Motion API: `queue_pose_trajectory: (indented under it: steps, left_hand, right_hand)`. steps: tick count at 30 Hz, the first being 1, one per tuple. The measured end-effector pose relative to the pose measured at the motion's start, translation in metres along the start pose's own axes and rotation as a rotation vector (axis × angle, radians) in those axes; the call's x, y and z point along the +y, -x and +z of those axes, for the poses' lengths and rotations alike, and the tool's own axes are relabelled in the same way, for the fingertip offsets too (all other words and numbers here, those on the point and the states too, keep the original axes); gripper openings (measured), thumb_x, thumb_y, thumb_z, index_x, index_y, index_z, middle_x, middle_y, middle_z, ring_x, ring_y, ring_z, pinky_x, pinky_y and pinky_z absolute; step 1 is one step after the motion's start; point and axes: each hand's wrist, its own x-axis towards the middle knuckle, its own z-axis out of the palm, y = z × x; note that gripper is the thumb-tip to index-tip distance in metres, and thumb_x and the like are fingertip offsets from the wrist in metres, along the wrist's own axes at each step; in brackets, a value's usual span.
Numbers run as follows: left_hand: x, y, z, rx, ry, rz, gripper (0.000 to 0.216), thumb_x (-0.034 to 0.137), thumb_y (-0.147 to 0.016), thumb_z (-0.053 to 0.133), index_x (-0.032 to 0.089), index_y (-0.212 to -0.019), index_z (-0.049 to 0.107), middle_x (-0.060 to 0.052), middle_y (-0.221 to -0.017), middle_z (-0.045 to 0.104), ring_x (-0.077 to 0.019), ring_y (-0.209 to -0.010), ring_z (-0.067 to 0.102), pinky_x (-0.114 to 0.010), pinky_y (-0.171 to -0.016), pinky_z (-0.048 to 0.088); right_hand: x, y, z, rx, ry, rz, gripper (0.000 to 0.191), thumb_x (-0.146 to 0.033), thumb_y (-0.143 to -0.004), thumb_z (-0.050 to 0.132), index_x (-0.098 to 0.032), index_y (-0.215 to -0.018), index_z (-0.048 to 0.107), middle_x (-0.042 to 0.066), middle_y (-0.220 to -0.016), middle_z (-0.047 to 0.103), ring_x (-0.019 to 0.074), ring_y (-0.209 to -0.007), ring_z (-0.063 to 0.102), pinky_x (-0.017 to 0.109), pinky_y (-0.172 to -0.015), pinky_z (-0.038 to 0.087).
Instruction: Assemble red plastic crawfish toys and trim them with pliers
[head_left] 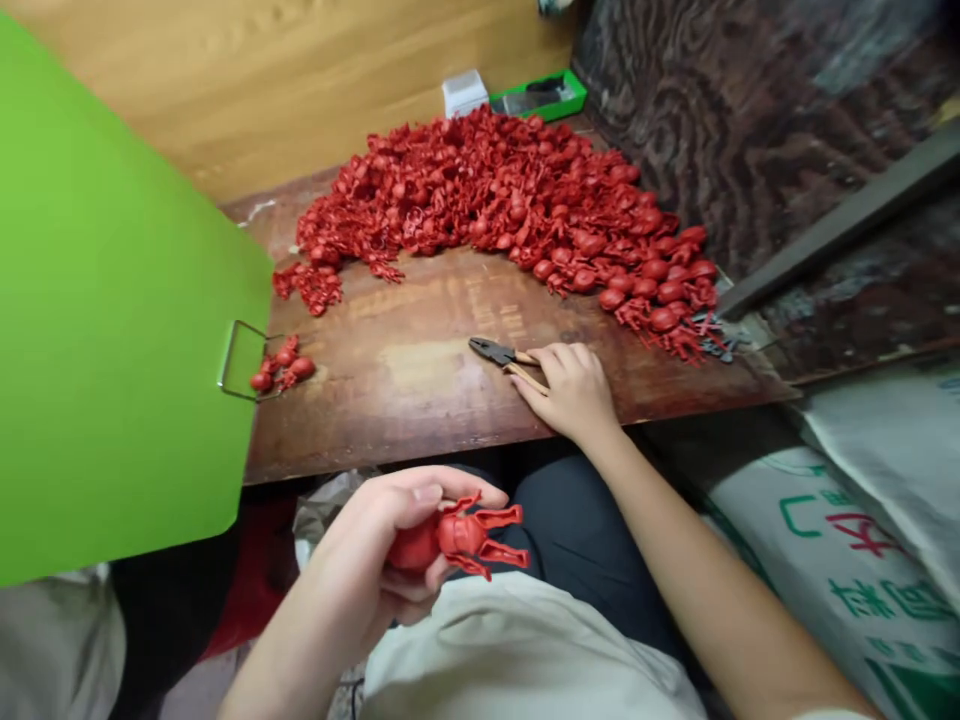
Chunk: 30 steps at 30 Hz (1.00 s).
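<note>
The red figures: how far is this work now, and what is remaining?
A few figures lie apart near the green board's clip, perhaps done. The left hand holds one figure; the right hand rests on pliers. The big red pile remains, so it looks early.

Wood wall (225, 80), dark swirled bd (750, 130), printed sack (847, 540)

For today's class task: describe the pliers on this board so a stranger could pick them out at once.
On the brown wooden board, a heap of red plastic figures curves along the far side. Inside that curve lie the pliers: the only tool there, dark metal head pointing left, tan grip under the right hand.
</note>
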Motion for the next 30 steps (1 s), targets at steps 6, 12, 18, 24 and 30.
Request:
queue_pose_trajectory:
  steps: [6,12,18,24,30]
  left_hand:
    - [-0.012,-0.001,0.006,-0.117,-0.159,-0.174,0.030,0.040,-0.060,0.070,0.019,-0.081,0.073,0.006,-0.047,0.043,-0.0049,-0.041,0.019,-0.019,-0.041,0.008]
    - [-0.031,0.022,0.010,-0.007,-0.241,-0.068,0.027,0.039,-0.061,0.072,0.021,-0.081,0.072,0.008,-0.045,0.040,-0.0079,-0.046,0.025,-0.021,-0.044,0.009]
    - [-0.042,0.038,0.010,0.073,-0.256,-0.033,0.032,0.032,-0.060,0.073,0.020,-0.089,0.073,0.005,-0.057,0.060,-0.0089,-0.052,0.039,-0.019,-0.049,0.026]
    - [-0.054,0.042,0.004,0.104,-0.259,0.017,0.035,0.035,-0.060,0.077,0.018,-0.090,0.074,0.000,-0.067,0.070,-0.0121,-0.057,0.051,-0.022,-0.054,0.040]
    - [-0.059,0.044,0.003,0.125,-0.190,0.104,0.030,0.033,-0.060,0.079,0.018,-0.085,0.071,-0.001,-0.068,0.068,-0.0136,-0.061,0.054,-0.022,-0.054,0.043]
  right_hand:
    - [0.010,0.001,0.002,-0.032,-0.026,0.005,0.041,-0.053,-0.101,0.059,-0.018,-0.122,0.070,0.016,-0.116,0.072,0.0349,-0.106,0.056,0.045,-0.091,0.043]
    - [0.011,0.004,0.003,0.013,-0.019,-0.011,0.042,-0.052,-0.101,0.060,-0.018,-0.123,0.071,0.015,-0.117,0.073,0.0342,-0.104,0.057,0.045,-0.091,0.043]
    - [0.009,0.007,0.004,0.037,-0.002,-0.013,0.041,-0.051,-0.100,0.063,-0.017,-0.121,0.073,0.015,-0.114,0.075,0.0336,-0.102,0.059,0.044,-0.090,0.045]
    - [0.008,0.007,0.005,0.060,-0.031,-0.029,0.038,-0.050,-0.100,0.061,-0.018,-0.118,0.073,0.015,-0.111,0.075,0.0336,-0.101,0.059,0.044,-0.088,0.044]
    - [0.009,0.008,0.006,0.082,-0.011,-0.045,0.037,-0.050,-0.100,0.062,-0.018,-0.117,0.074,0.014,-0.110,0.076,0.0327,-0.099,0.061,0.043,-0.087,0.046]
